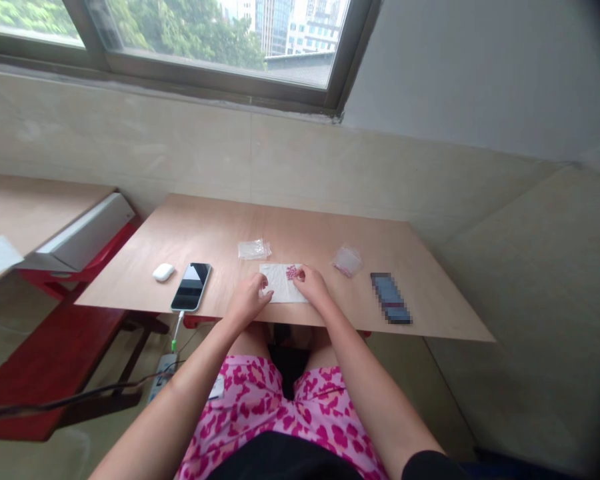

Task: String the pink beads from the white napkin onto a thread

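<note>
A white sheet, like a tissue (280, 288), lies near the table's front edge between my hands. On its upper right part sits a small cluster of pink bead-like pieces (291, 272). My right hand (311, 283) is at the right side of the cluster, fingertips pinched together; anything between them is too small to make out. At the sheet's left edge rests my left hand (249, 295), thumb and fingers curved but apart, holding nothing that I can see. Behind the sheet is a stack of clear plastic bags (253, 250). A clear bag with pink pieces (347, 261) lies to the right.
On the wooden table (300, 220) a phone on a charging cable (192, 287) and a white earbud case (163, 272) lie at left. A second, blurred-out phone (391, 298) is at right. A red bench (45, 367) stands lower left.
</note>
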Motion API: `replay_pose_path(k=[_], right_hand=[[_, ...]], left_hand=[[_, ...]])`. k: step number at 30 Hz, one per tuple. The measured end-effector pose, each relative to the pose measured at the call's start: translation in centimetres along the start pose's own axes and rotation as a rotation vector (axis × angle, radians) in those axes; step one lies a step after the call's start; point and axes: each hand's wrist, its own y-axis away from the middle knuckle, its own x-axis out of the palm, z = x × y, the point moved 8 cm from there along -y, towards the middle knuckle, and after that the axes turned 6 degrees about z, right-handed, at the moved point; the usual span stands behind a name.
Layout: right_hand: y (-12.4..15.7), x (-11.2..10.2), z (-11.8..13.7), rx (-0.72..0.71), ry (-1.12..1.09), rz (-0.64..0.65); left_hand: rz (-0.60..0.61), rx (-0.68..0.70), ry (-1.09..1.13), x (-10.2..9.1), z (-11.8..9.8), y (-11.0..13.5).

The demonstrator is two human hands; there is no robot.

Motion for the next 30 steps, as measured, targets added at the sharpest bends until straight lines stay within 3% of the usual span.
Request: replay_pose_path(k=[8, 22, 24, 27, 30], right_hand=[[0.9, 0.4, 1.2, -0.095, 0.069, 0.061], [1.6, -0.4, 1.2, -0.026, -0.055, 0.002], [2.0, -0.9, 1.8, 0.01, -0.157, -0.056], [3.1, -1.4, 3.7, 0.074, -0.488, -0.171], [3.7, -0.3, 7.1, -0.002, -0.589, -0.07]], left_hand=[[0.027, -0.01, -0.091, 0.9, 0.3, 0.0], [0.026, -0.043, -0.057, 0.8, 0.4, 0.0], [0.024, -0.059, -0.026, 0.8, 0.4, 0.0], [0.016, -0.071, 0.04, 0.8, 0.4, 0.0], [0.007, -0.079, 0.074, 0.8, 0.4, 0.0]])
